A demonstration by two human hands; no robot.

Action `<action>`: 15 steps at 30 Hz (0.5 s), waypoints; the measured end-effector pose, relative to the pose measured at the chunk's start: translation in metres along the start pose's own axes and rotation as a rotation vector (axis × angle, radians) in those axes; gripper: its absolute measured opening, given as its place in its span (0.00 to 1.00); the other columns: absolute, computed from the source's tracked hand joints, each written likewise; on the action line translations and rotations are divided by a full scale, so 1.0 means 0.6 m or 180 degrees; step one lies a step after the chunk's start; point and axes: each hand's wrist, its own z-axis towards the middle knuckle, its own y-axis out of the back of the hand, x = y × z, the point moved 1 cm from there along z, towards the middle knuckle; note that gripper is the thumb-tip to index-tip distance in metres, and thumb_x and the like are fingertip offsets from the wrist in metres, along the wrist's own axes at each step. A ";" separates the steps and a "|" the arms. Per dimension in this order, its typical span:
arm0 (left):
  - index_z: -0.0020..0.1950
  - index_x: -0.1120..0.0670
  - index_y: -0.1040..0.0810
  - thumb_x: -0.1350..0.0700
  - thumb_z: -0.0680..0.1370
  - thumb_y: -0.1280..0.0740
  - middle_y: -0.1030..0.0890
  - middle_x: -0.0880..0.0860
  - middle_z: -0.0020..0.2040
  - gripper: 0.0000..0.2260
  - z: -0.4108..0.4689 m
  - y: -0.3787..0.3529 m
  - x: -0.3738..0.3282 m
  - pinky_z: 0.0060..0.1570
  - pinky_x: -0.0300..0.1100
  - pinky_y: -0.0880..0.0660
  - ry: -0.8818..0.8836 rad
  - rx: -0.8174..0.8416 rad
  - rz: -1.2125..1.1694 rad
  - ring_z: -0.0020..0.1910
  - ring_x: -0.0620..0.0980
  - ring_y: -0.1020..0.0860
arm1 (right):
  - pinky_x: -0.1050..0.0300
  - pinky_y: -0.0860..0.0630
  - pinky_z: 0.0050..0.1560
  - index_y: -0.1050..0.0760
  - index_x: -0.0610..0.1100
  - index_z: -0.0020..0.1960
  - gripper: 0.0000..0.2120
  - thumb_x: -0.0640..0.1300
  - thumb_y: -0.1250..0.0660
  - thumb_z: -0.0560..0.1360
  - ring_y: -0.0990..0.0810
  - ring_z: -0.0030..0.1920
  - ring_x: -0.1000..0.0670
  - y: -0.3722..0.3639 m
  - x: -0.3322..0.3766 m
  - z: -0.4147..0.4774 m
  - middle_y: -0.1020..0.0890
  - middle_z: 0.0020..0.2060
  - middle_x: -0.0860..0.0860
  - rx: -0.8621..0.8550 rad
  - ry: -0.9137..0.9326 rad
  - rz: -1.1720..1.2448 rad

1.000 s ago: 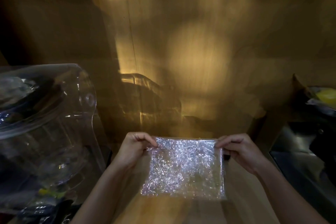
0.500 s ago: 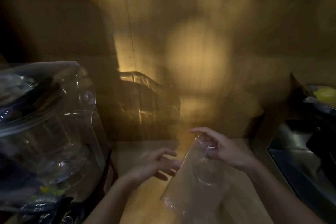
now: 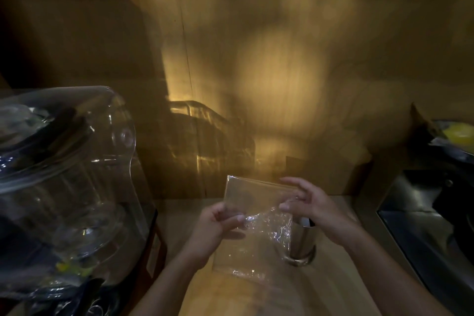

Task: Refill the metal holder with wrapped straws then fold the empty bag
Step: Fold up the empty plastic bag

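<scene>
— Dimly lit, a clear plastic bag (image 3: 256,223) is seen held up over the middle of a wooden counter (image 3: 333,277), in front of a wood-panelled back wall. How is it being gripped?

— The left hand (image 3: 215,226) is closed on the bag's left edge, thumb pressed against fingers, about halfway down. The right hand (image 3: 311,205) is set at the upper right; the thumb and a fingertip appear pinched on the film while the other fingers are spread loose. Whether the film is truly clamped there cannot be told through the blur.

— And the metal holder?

— A shiny cylindrical holder (image 3: 302,244) is seen standing on the counter just behind the bag's lower right corner, partly hidden by the film and the right wrist. Its contents cannot be made out.

— How should the bag be expected to behave?

— It is judged to be very light, limp and slippery, with crinkles already set into the lower half. A crease will likely not be held unless the film is pinched at opposite edges or corners and kept taut, then pressed flat on the counter.

— Anything nearby worth noting?

— A large clear domed cover (image 3: 64,174) is seen at the counter's left edge, well apart from the hands.
</scene>
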 end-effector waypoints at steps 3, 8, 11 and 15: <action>0.41 0.60 0.22 0.68 0.70 0.31 0.18 0.56 0.36 0.04 0.004 0.000 0.009 0.32 0.43 0.19 0.0095 -0.0170 -0.0173 0.34 0.48 0.19 | 0.64 0.24 0.36 0.35 0.45 0.67 0.29 0.29 0.33 0.70 0.18 0.39 0.54 -0.022 -0.031 -0.004 0.19 0.44 0.44 -0.0148 -0.0048 0.0375; 0.48 0.62 0.20 0.66 0.70 0.31 0.16 0.58 0.42 0.07 0.007 0.003 0.034 0.35 0.42 0.22 0.0263 -0.0424 -0.0423 0.38 0.53 0.18 | 0.57 0.27 0.46 0.38 0.55 0.70 0.37 0.31 0.30 0.69 0.27 0.43 0.48 -0.057 -0.081 -0.002 0.20 0.49 0.38 -0.0542 0.0136 0.0356; 0.51 0.61 0.23 0.64 0.70 0.29 0.16 0.57 0.45 0.11 0.002 0.007 0.053 0.33 0.38 0.25 0.0424 -0.0649 -0.0241 0.39 0.50 0.18 | 0.66 0.30 0.31 0.28 0.46 0.62 0.25 0.27 0.31 0.68 0.29 0.32 0.52 -0.073 -0.103 -0.001 0.27 0.37 0.47 -0.0779 0.0111 0.0260; 0.55 0.54 0.30 0.62 0.70 0.28 0.19 0.56 0.46 0.17 -0.011 0.015 0.080 0.32 0.39 0.32 0.0754 -0.0832 0.0058 0.39 0.51 0.21 | 0.74 0.36 0.22 0.23 0.41 0.40 0.11 0.25 0.34 0.69 0.28 0.22 0.64 -0.084 -0.129 0.007 0.26 0.31 0.50 -0.0838 -0.0158 0.0281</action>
